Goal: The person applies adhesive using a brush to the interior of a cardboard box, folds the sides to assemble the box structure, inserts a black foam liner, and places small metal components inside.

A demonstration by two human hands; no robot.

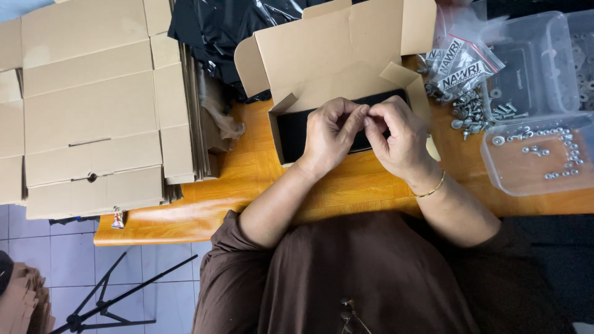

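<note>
Though open, box point(334, 55) with black insert point(296, 131)

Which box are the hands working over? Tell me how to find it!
Start at the orange wooden table. In its middle, under the left hand and right hand, sits a small open brown cardboard box with something black inside. Unlike the flat folded cardboard stack beside it, its lid stands up.

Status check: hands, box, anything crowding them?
Both hands, left and right, pinched together over open cardboard box. Black item inside. Screws beside right hand.
</note>
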